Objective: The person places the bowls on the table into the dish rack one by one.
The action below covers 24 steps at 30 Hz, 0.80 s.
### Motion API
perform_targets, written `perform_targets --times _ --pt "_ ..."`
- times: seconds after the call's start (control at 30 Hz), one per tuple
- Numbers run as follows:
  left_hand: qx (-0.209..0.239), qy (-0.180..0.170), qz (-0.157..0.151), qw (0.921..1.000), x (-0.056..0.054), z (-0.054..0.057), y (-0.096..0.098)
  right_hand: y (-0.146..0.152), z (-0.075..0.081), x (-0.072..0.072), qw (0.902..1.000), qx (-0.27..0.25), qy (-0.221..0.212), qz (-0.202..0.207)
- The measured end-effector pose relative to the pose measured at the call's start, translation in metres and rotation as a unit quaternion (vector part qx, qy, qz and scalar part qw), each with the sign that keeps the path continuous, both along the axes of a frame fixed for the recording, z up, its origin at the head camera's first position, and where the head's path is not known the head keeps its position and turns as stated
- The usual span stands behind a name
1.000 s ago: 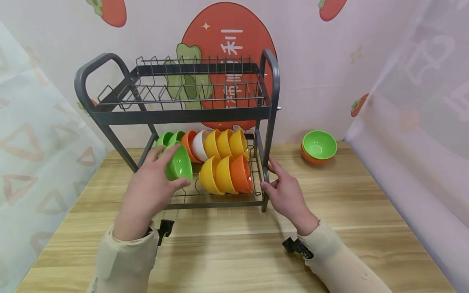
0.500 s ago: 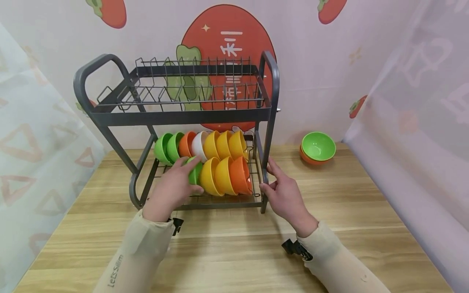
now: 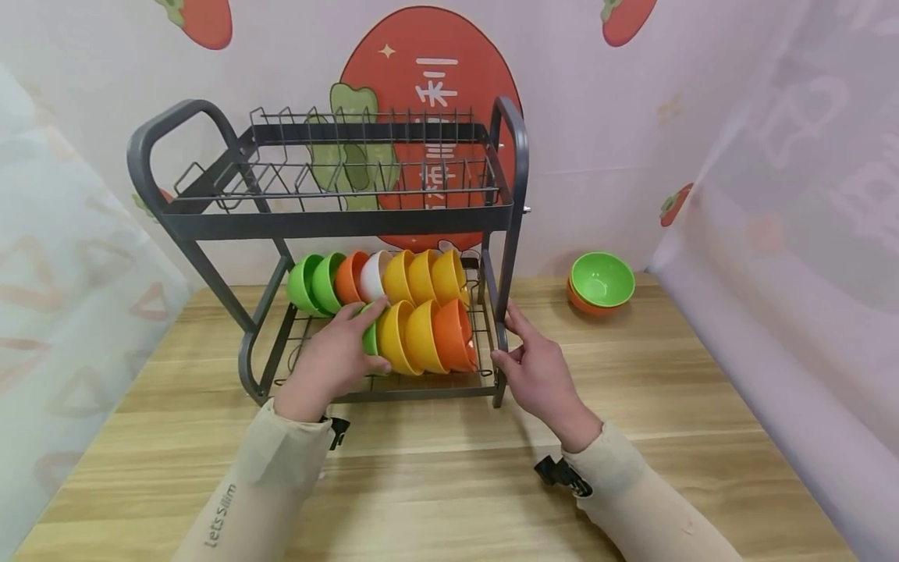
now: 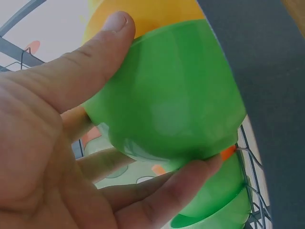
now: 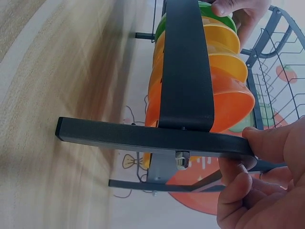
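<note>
My left hand [image 3: 335, 353] holds a green bowl [image 4: 167, 95] between thumb and fingers. The bowl stands on edge in the front row of the lower tier, against a yellow bowl [image 3: 395, 337]. Beyond that come another yellow bowl [image 3: 424, 336] and an orange bowl [image 3: 455, 336]. With thumb and fingers my right hand [image 3: 539, 375] grips the right front post of the dark dish rack [image 3: 337, 225], as the right wrist view [image 5: 157, 138] also shows. Behind, a back row of green, orange, white and yellow bowls [image 3: 410, 277] stands tilted on edge.
On the wooden table [image 3: 435, 484], right of the rack, a green bowl [image 3: 602, 279] sits nested in an orange bowl [image 3: 586, 308]. The rack's upper wire tier [image 3: 351, 168] overhangs the lower bowls. A printed cloth wall [image 3: 576, 117] rises behind.
My left hand has carried the green bowl right and down into the front row, beside the yellow bowl. The right hand keeps its grip on the post. The view has shifted slightly.
</note>
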<state>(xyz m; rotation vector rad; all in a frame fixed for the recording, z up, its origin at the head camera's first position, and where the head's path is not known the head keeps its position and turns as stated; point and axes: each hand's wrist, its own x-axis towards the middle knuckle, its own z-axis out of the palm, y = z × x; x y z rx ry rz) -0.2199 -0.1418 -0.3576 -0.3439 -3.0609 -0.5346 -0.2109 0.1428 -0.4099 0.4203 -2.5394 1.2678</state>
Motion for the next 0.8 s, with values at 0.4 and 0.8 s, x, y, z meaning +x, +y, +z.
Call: perform_targets --times 0.4,0.8 --pt "0.056 -0.030 0.004 0.9980 -0.005 -0.009 -0.006 0.002 0.001 0.000 0.9999 0.013 -0.009 -0.006" --pt "0.116 -0.079 0.036 0.9894 -0.005 -0.010 -0.012 0.000 0.002 -0.001 0.9999 0.009 -0.006 -0.002"
